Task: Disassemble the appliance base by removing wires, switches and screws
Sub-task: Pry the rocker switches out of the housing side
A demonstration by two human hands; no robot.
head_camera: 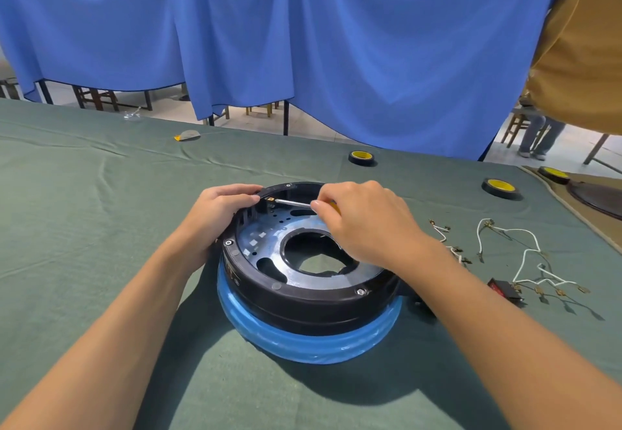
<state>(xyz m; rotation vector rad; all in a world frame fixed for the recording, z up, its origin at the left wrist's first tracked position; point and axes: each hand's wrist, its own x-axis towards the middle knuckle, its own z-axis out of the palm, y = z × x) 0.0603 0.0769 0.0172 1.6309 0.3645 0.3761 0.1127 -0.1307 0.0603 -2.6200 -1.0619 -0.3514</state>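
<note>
Hard to make out: the screwdriver handle is mostly buried in the right hand. Only a bit of yellow shows behind the fingers, plus the bare metal shaft. The tip sits at a small brass-coloured fitting on the far-left inner wall of the appliance base; too small to tell if it's a screw or a terminal. The R wrist & hand also cover part of the base's right inner side. A dark round object at the right edge is cut off by the frame. A small grey-orange item far back on the cloth is too blurry to ID.

The base sits mid tabletop on green cloth, between both forearms. It's a black ring w/ a blue-wrapped band at the bottom & a metal plate w/ a big centre hole inside.

The left hand grips the far-left rim, fingers curled over the top edge, palm against the outer wall. The right hand reaches across the opening from the right & pinches the screwdriver, shaft pointing left toward the L fingertips.

White wires lie loose on the cloth right of the base, past the R forearm, apart from both hands. A red-black switch lies just beside their near ends. Three tape rolls sit further back on the right, in front of a blue curtain.
</note>
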